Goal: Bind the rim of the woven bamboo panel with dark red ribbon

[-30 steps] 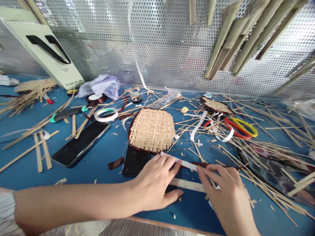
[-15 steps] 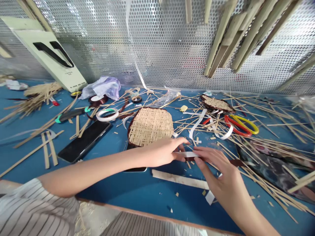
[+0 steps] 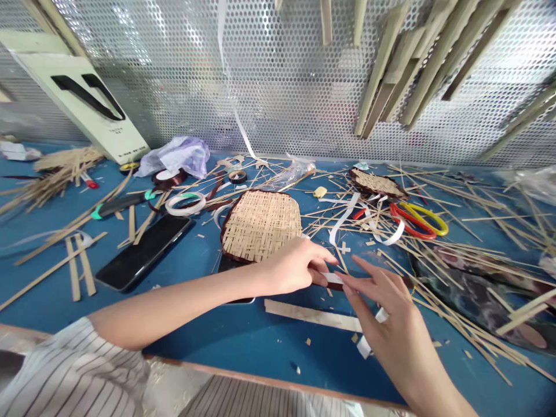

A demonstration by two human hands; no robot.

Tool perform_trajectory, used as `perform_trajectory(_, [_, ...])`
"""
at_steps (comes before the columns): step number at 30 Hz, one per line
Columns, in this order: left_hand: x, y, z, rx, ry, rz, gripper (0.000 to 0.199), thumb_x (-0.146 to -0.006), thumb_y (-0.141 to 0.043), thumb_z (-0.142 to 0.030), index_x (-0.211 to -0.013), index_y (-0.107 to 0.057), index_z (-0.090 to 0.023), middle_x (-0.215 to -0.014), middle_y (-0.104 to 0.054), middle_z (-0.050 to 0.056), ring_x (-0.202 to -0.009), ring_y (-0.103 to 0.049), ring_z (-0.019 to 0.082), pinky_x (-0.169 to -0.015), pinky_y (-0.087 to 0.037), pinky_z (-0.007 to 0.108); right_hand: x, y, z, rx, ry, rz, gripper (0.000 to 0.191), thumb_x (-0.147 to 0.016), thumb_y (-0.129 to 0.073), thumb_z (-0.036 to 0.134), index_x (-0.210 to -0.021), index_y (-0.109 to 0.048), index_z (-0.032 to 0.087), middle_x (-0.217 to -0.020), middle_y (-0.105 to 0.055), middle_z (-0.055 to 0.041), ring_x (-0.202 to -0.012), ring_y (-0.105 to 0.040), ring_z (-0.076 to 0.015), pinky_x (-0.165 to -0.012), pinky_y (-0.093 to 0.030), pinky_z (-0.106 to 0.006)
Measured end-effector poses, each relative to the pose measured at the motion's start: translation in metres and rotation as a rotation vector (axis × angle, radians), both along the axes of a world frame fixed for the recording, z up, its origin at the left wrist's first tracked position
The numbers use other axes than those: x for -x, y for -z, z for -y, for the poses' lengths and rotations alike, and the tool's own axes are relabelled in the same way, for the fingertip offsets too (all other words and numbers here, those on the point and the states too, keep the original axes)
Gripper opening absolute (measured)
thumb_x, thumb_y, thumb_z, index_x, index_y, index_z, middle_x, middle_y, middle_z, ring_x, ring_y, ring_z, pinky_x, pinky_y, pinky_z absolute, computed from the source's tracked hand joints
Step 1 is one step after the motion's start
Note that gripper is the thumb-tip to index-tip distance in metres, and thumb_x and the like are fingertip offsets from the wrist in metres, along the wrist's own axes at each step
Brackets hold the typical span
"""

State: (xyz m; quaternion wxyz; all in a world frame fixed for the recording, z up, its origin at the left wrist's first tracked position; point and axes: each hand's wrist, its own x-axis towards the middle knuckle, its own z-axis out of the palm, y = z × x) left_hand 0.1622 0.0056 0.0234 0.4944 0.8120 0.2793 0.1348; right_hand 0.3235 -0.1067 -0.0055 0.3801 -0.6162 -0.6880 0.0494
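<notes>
Above the blue table, my left hand (image 3: 293,265) pinches one end of a short strip of white tape (image 3: 332,278) that lies along a dark brown ribbon. My right hand (image 3: 384,298) holds the other end between thumb and index finger, its other fingers stretched out. The brown ribbon (image 3: 407,281) shows again past my right hand; its middle is hidden. Just behind my left hand is a woven bamboo panel (image 3: 263,223) with a dark brown edging, resting partly on a dark phone-like slab (image 3: 232,265). A flat pale strip (image 3: 313,315) lies in front of my hands.
A black phone (image 3: 145,252), a white tape roll (image 3: 185,204) and a grey-green tool (image 3: 124,204) lie at left. Red-and-yellow-handled scissors (image 3: 419,221), a smaller woven piece (image 3: 377,183) and scattered bamboo strips (image 3: 473,341) are at right. Perforated metal (image 3: 286,87) stands behind.
My right hand's fingers have shifted slightly along the tape and its upper fingers have spread more. Less white tape shows between my hands. The whole view has shifted a little.
</notes>
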Motion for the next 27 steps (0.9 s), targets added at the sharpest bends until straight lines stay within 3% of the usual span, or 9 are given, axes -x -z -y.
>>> perform_trajectory(6, [-0.004,-0.003,0.007,-0.001,0.005,0.048,0.039,-0.069,-0.051,0.002,-0.103,-0.066,-0.011,-0.079,-0.073,0.007,-0.071,-0.069,0.017,-0.064,-0.053,0.025,-0.001,-0.013,0.010,-0.071,0.176,0.401,0.036,-0.089,-0.037,0.018,-0.108,-0.068,0.020,-0.148,-0.016,-0.0096,-0.107,-0.047,-0.0391,-0.079,-0.043,-0.055])
perform_trajectory(10, [0.002,-0.006,-0.001,-0.045,-0.040,0.080,0.048,-0.069,-0.050,0.003,-0.114,-0.060,-0.012,-0.082,-0.073,0.006,-0.074,-0.068,0.015,-0.070,-0.053,0.026,-0.019,-0.040,-0.003,-0.109,0.604,0.481,0.058,-0.091,-0.038,0.022,-0.144,-0.022,0.002,-0.146,0.006,-0.0247,-0.122,-0.022,-0.0549,-0.090,-0.027,-0.068])
perform_trajectory(12, [0.005,-0.011,-0.004,-0.086,-0.064,0.086,0.048,-0.073,-0.054,-0.002,-0.119,-0.057,-0.015,-0.085,-0.073,0.006,-0.075,-0.068,0.015,-0.072,-0.051,0.027,-0.030,-0.052,-0.020,-0.097,0.426,0.385,0.051,-0.095,-0.032,0.026,-0.142,-0.027,0.006,-0.143,-0.021,-0.0235,-0.128,-0.024,-0.0434,-0.099,-0.025,-0.059])
perform_trajectory(14, [0.006,-0.017,-0.006,-0.125,-0.066,0.100,0.049,-0.076,-0.059,-0.009,-0.123,-0.054,-0.019,-0.086,-0.073,0.004,-0.077,-0.067,0.015,-0.072,-0.050,0.027,-0.036,-0.061,-0.040,0.021,0.023,0.152,0.037,-0.096,-0.035,0.038,-0.118,-0.056,0.018,-0.117,-0.056,-0.0126,-0.111,-0.050,-0.0303,-0.094,-0.041,-0.045])
perform_trajectory(16, [0.007,-0.022,-0.005,-0.137,-0.066,0.118,0.050,-0.078,-0.061,-0.013,-0.127,-0.051,-0.022,-0.087,-0.073,0.002,-0.078,-0.067,0.015,-0.072,-0.049,0.027,-0.038,-0.065,-0.060,0.350,-0.325,-0.050,0.040,-0.094,-0.036,0.049,-0.101,-0.063,0.019,-0.096,-0.063,-0.0079,-0.080,-0.062,-0.0207,-0.070,-0.051,-0.032])
perform_trajectory(18, [0.007,-0.025,-0.004,-0.121,-0.070,0.132,0.053,-0.079,-0.062,-0.014,-0.129,-0.048,-0.022,-0.090,-0.073,0.003,-0.082,-0.067,0.015,-0.075,-0.049,0.027,-0.038,-0.064,-0.075,0.627,-0.502,-0.172,0.040,-0.088,-0.047,0.054,-0.099,-0.063,0.019,-0.086,-0.064,-0.0048,-0.049,-0.055,-0.0107,-0.042,-0.044,-0.022])
perform_trajectory(20, [0.007,-0.023,-0.003,-0.117,-0.068,0.141,0.057,-0.078,-0.063,-0.013,-0.131,-0.045,-0.022,-0.095,-0.072,0.003,-0.085,-0.066,0.015,-0.079,-0.049,0.029,-0.041,-0.058,-0.084,0.746,-0.558,-0.271,0.036,-0.082,-0.059,0.050,-0.102,-0.063,0.020,-0.085,-0.065,-0.0033,-0.045,-0.052,-0.0079,-0.037,-0.039,-0.018])
perform_trajectory(22, [0.007,-0.020,-0.001,-0.151,-0.057,0.144,0.061,-0.078,-0.062,-0.010,-0.133,-0.041,-0.024,-0.099,-0.071,0.003,-0.087,-0.065,0.015,-0.084,-0.048,0.031,-0.045,-0.052,-0.086,0.756,-0.562,-0.375,0.036,-0.078,-0.067,0.044,-0.105,-0.064,0.020,-0.086,-0.066,-0.0036,-0.059,-0.060,-0.0116,-0.046,-0.045,-0.018])
perform_trajectory(27, [0.005,-0.010,0.004,-0.262,-0.092,0.137,0.074,-0.079,-0.051,0.001,-0.141,-0.025,-0.030,-0.113,-0.066,0.003,-0.089,-0.064,0.015,-0.083,-0.051,0.031,-0.049,-0.047,-0.075,0.484,-0.326,-0.438,0.040,-0.067,-0.076,0.040,-0.100,-0.069,0.017,-0.086,-0.068,-0.0055,-0.074,-0.064,-0.0197,-0.060,-0.051,-0.026])
